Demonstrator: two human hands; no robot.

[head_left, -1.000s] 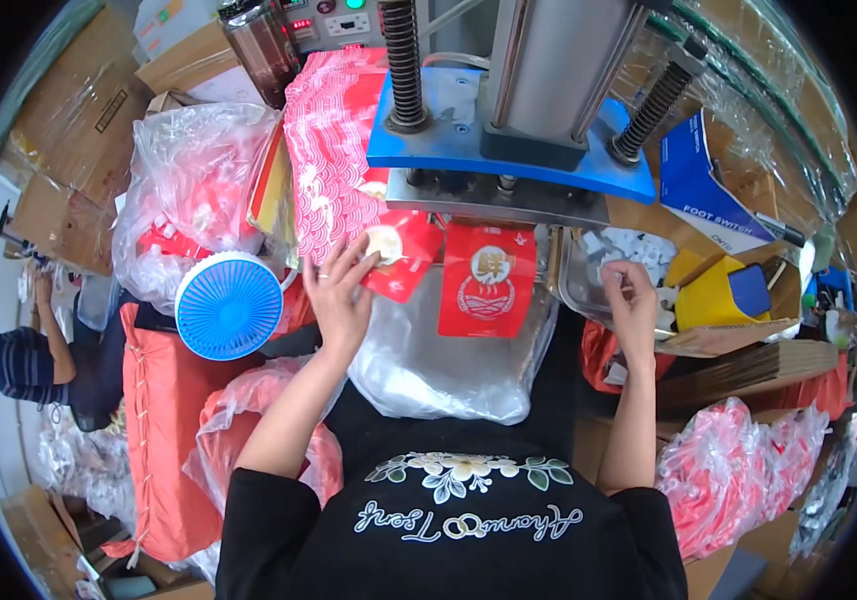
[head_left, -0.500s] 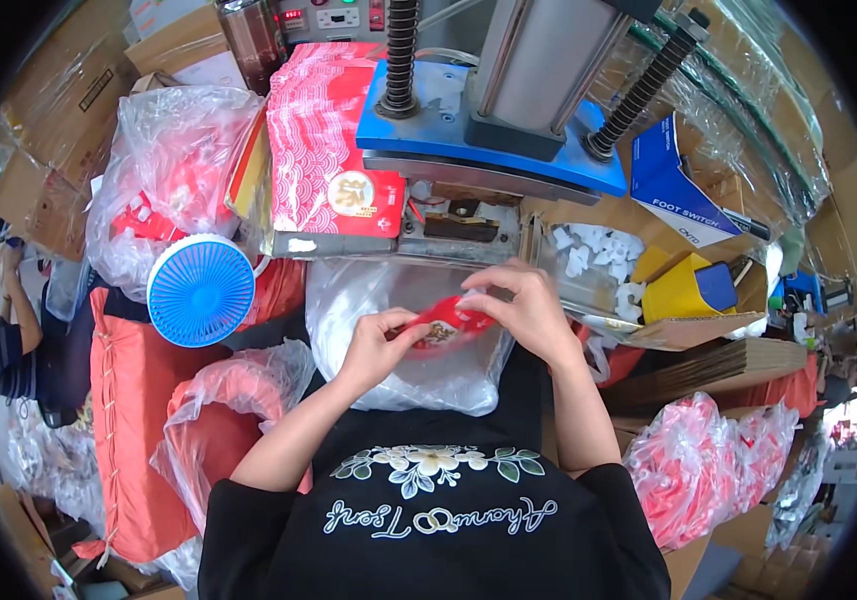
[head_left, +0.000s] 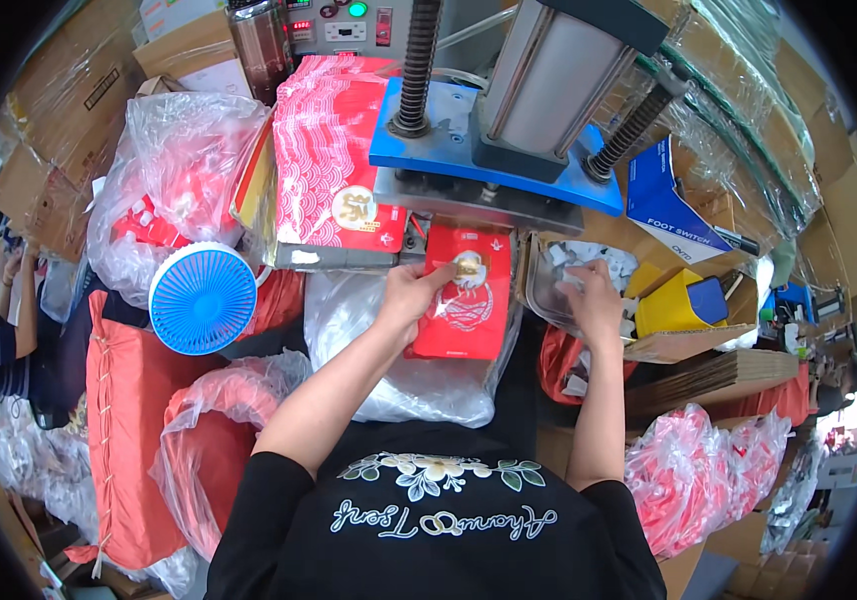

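My left hand pinches the left edge of a flat red printed bag, thumb on top near its pale print. The bag lies face up, its far end on the press bed beneath the raised blue press plate and its near end over a clear plastic bag. To the right, my right hand reaches into a clear tray of small white plastic pieces. Its fingers are bent together among the pieces; whatever they grip is hidden.
A stack of red printed bags lies left of the press. A blue fan stands nearer, beside a clear sack with red contents. At right are a yellow box, stacked cardboard and a plastic bag of red items.
The red bag, earlier held up between both hands, now lies flat with its far end at the press. My right hand has left it and moved right into the tray.
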